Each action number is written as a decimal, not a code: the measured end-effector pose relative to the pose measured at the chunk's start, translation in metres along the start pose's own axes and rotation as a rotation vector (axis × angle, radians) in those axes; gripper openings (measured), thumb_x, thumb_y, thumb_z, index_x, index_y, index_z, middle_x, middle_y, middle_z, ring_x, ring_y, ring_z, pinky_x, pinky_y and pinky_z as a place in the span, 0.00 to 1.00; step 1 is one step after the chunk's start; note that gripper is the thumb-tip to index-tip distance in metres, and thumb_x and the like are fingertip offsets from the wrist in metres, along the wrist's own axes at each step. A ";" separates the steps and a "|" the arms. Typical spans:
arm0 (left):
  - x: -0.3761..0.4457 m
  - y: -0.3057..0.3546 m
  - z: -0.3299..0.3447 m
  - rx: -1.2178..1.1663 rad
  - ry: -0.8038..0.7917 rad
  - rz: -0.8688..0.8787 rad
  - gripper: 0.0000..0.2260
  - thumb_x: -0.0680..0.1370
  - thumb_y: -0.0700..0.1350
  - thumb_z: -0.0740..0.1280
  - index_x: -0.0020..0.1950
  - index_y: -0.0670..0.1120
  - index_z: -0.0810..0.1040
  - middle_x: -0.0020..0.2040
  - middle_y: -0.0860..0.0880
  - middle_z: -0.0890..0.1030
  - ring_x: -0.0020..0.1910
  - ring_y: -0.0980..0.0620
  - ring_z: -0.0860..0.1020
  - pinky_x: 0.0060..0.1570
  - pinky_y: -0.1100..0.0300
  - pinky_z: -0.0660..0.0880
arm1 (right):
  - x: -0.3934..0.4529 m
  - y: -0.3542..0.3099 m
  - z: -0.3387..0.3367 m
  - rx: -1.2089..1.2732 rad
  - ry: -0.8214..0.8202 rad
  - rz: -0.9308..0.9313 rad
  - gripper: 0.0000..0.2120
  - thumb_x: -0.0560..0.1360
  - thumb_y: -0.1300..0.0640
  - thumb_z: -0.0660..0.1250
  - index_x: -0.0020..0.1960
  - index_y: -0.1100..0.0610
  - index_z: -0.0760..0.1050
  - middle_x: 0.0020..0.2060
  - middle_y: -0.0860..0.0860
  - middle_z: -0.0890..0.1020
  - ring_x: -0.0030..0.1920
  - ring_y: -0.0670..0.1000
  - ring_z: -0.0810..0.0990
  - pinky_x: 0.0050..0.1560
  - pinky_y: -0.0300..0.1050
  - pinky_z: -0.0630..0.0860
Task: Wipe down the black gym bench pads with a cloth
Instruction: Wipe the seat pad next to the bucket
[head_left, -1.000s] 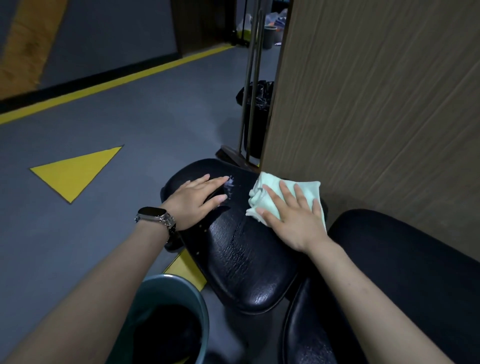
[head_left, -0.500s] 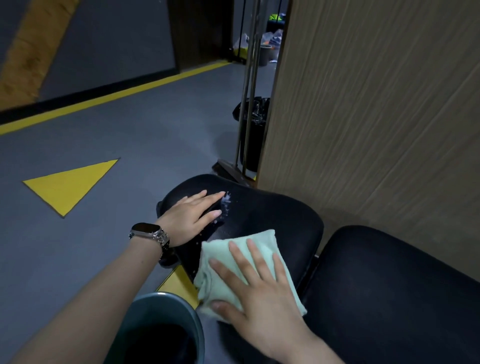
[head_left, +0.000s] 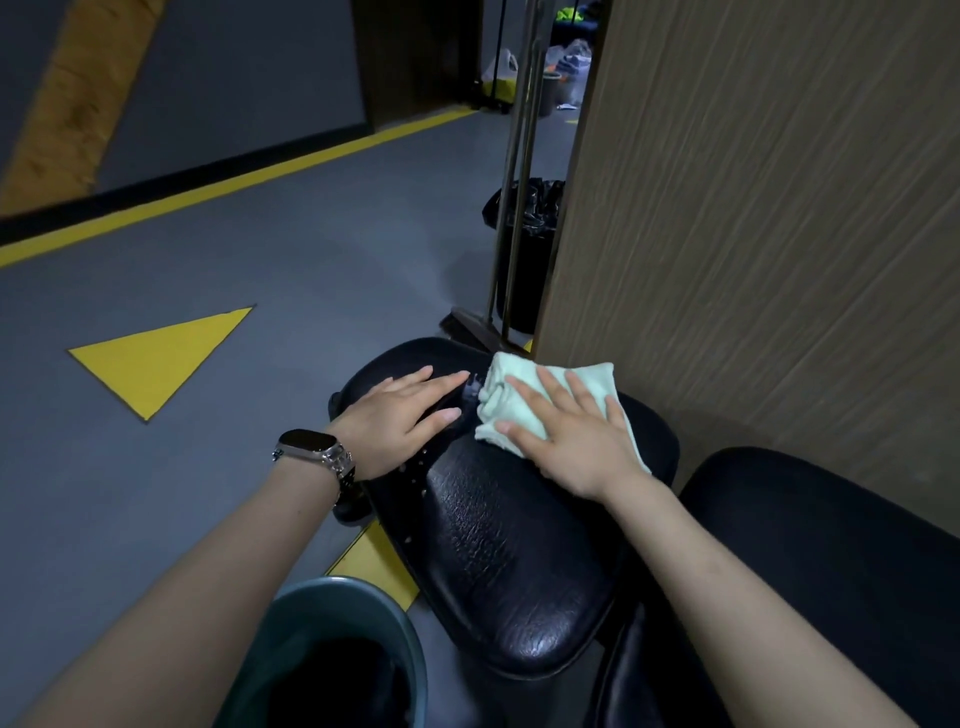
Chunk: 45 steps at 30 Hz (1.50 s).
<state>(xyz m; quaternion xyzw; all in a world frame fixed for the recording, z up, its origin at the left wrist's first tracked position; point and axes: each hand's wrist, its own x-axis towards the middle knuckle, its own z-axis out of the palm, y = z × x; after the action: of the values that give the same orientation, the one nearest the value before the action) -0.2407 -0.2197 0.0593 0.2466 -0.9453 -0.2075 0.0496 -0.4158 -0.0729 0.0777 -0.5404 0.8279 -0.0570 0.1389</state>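
1. Cloth first: the pale green folded terry cloth (head_left: 524, 397) lies on the far end of the black, cracked-vinyl bench pad (head_left: 498, 551), close to the wood-grain wall panel (head_left: 769, 234). Your right hand (head_left: 571, 436) lies flat on it, fingers straight and spread; that grip is apart, pressing, not pinching.
2. Your left hand (head_left: 400, 421) rests flat on the pad's left edge, fingers straight, holding nothing, just beside the cloth.
3. Keep the palm weight even and draw the cloth in long overlapping passes along the pad; the cracked surface probably traps grime, so go slowly.
4. A small whitish smear (head_left: 471, 388) sits between your two hands. Take the cloth over it.
5. Small droplets (head_left: 415, 467) dot the pad's left side. Wipe that edge too.
6. The second black pad (head_left: 831, 561) at the right is cut off by the frame; whether it is clean I cannot tell.
7. The teal round bucket (head_left: 337, 613) below is partly cropped, its inside too dark to read.
8. Both pads' undersides and frame are hidden.
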 end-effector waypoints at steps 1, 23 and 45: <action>0.000 0.001 0.000 0.001 0.001 -0.003 0.29 0.74 0.64 0.44 0.75 0.58 0.53 0.75 0.55 0.60 0.71 0.64 0.48 0.72 0.56 0.48 | 0.004 -0.001 0.000 0.004 -0.003 0.021 0.29 0.77 0.32 0.47 0.75 0.34 0.44 0.77 0.42 0.43 0.76 0.48 0.38 0.73 0.58 0.38; -0.003 -0.011 -0.013 -0.141 0.059 0.027 0.23 0.80 0.60 0.50 0.74 0.59 0.56 0.71 0.57 0.67 0.70 0.59 0.62 0.69 0.60 0.59 | -0.085 -0.105 0.073 -0.118 0.191 -0.102 0.29 0.70 0.38 0.51 0.67 0.43 0.72 0.69 0.51 0.72 0.70 0.59 0.65 0.65 0.65 0.56; 0.004 -0.018 -0.005 -0.089 0.066 0.046 0.38 0.71 0.72 0.44 0.76 0.53 0.55 0.74 0.53 0.62 0.74 0.52 0.56 0.72 0.60 0.52 | 0.042 -0.044 0.003 -0.005 -0.018 0.060 0.29 0.78 0.35 0.45 0.76 0.39 0.41 0.78 0.46 0.44 0.77 0.52 0.39 0.71 0.61 0.35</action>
<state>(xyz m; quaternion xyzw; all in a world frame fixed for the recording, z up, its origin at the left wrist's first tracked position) -0.2352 -0.2382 0.0564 0.2292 -0.9385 -0.2397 0.0963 -0.3924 -0.1292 0.0780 -0.5163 0.8425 -0.0460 0.1467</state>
